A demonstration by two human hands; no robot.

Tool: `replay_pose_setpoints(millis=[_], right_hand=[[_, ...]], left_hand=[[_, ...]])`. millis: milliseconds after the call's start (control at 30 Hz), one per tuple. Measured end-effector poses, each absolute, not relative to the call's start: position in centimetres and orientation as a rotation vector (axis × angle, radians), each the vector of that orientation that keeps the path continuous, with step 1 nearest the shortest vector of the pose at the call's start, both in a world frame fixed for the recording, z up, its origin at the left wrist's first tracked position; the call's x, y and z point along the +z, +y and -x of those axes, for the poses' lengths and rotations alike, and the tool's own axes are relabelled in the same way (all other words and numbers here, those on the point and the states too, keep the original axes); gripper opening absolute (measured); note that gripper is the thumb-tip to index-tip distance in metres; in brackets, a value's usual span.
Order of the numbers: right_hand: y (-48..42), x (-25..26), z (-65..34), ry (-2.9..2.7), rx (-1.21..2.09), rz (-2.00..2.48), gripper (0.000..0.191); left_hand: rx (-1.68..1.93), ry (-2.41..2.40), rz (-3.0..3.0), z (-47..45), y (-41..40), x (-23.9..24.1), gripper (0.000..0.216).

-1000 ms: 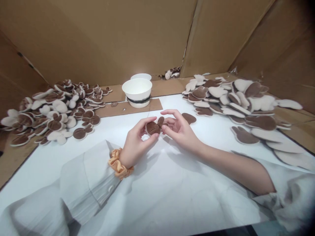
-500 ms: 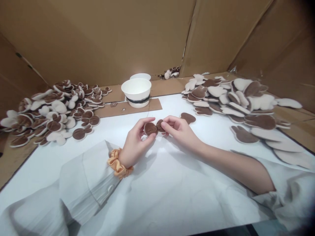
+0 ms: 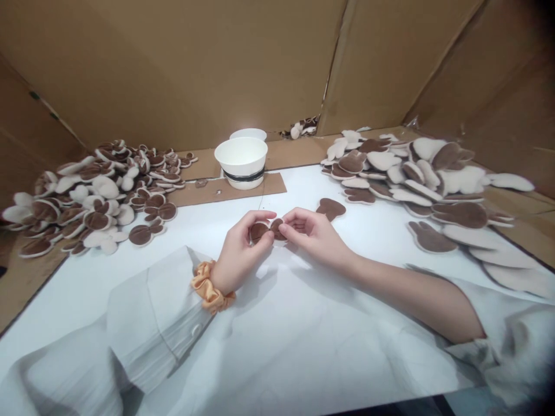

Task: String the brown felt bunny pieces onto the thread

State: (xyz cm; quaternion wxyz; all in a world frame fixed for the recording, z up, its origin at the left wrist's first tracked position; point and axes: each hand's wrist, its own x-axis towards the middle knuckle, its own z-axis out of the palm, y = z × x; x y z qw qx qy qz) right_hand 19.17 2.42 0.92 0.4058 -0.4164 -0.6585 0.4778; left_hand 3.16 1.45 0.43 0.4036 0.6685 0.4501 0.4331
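Note:
Both hands meet at the middle of the white table [image 3: 303,323] and pinch one small brown plush piece with a cream rim [image 3: 265,230]. My left hand [image 3: 243,248] grips its left round part between thumb and fingers. My right hand [image 3: 314,232] pinches its right end, fingers curled. The piece is folded or squeezed between them, just above the table. An orange scrunchie [image 3: 208,289] sits on my left wrist. One flat brown ear-shaped piece [image 3: 330,208] lies just beyond my right hand.
A heap of small brown and cream plush pieces [image 3: 95,196] fills the left side. A pile of larger flat ear-shaped pieces [image 3: 425,179] covers the right. Stacked white paper bowls [image 3: 241,162] stand on a cardboard strip at the back. Cardboard walls [image 3: 195,69] enclose the table.
My hands have drawn closer together and lower toward the table. The plush piece, held spread out a second ago, is now squeezed smaller between my fingers.

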Motion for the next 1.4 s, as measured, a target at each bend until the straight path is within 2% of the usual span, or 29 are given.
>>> replay_pose_setpoints(millis=[367, 600, 700, 833, 1000, 1400], right_hand=[[2.5, 0.8, -19.3, -1.701, 1.104, 1.037, 0.016], [2.8, 0.9, -19.6, -1.611, 1.145, 1.047, 0.031], [2.9, 0.8, -19.5, -1.622, 1.164, 1.042, 0.022], [2.8, 0.5, -19.5, -1.707, 1.161, 1.012, 0.026], [2.7, 0.9, -19.4, -1.712, 1.179, 0.973, 0.021], [3.1, 0.0, -18.9, -1.444, 1.561, 0.859, 0.019]], left_hand=[[1.09, 1.139, -1.589, -3.3, 1.3, 0.4, 0.028], [1.171, 1.082, -1.371, -3.4, 1.8, 0.4, 0.025], [1.205, 1.106, -1.316, -3.3, 2.0, 0.5, 0.027], [1.165, 1.067, -1.344, -3.4, 1.9, 0.5, 0.029], [1.093, 1.126, -1.562, -3.4, 1.4, 0.4, 0.026], [1.085, 1.211, -1.623, -3.5, 1.2, 1.3, 0.03]])
